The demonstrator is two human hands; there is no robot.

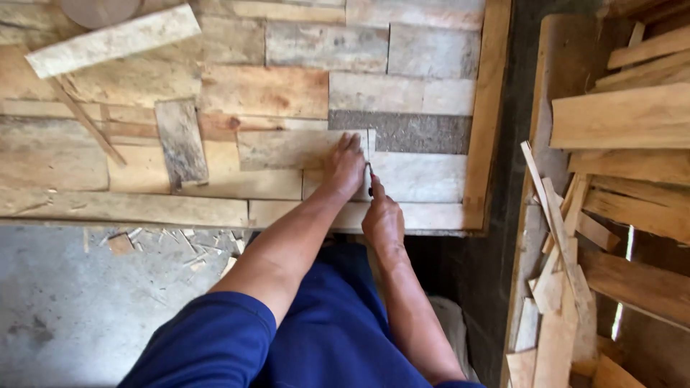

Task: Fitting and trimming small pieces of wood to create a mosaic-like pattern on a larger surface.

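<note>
The right hand (383,219) hides most of a thin dark tool (370,179); its kind cannot be told. The left hand (345,165) covers a plank's (287,149) end. The wood pile (625,144) runs off the right edge.

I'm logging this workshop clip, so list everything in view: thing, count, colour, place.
Wood panel: one, patchwork of tan, grey and pale boards, on the floor ahead.
Held board: one, pale grey-tan, on the panel under the left hand.
Loose plank: one, pale, lying aslant at the panel's top left.
Short board: one, weathered grey, loose on the panel's left part.
Marking tool: one, dark, thin, at the held board's end.
Scrap wood pile: many pieces, tan, at right.
Wood chips: several, pale, on the concrete floor.
Left hand: pressing flat on the held board.
Right hand: grip closed round the marking tool.
</note>
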